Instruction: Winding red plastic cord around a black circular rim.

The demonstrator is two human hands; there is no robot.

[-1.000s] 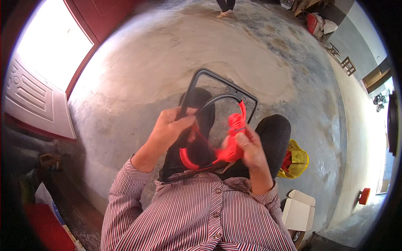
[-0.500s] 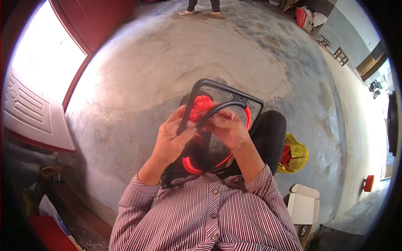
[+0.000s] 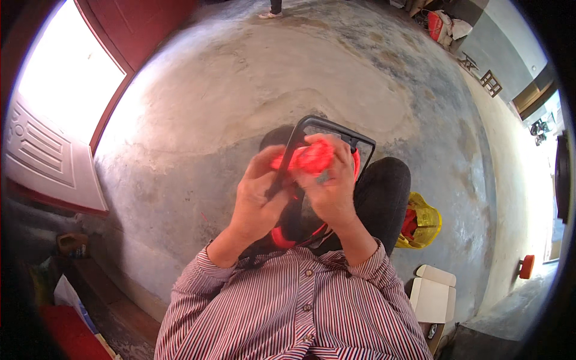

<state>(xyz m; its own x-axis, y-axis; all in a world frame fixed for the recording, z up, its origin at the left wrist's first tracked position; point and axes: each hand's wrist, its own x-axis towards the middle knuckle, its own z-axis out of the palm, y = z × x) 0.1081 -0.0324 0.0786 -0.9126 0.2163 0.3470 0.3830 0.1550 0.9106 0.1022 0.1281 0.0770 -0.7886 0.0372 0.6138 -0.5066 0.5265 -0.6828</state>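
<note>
Over my lap stands a black frame [image 3: 336, 125] with rounded corners. Inside it is a ring partly wrapped in red cord [image 3: 282, 239]; my hands cover much of the ring. A bundle of bright red yarn or cord [image 3: 315, 157], blurred by motion, sits between my hands within the frame. My right hand [image 3: 331, 191] is closed around the bundle's right side. My left hand [image 3: 259, 191] is by the frame's left bar, fingertips close to the bundle's left end; blur hides whether they grip the bar or the bundle.
A yellow bag [image 3: 427, 221] with red material inside is on the floor right of my knee. Nearer lies an opened white cardboard box [image 3: 433, 294]. A white panelled door [image 3: 48, 159] stands at the left. Another person's foot [image 3: 270, 15] shows far off.
The red bundle has moved right and nearer, from behind the frame's left bar into my right hand. The frame has shifted slightly. The far person has moved left, partly out of view.
</note>
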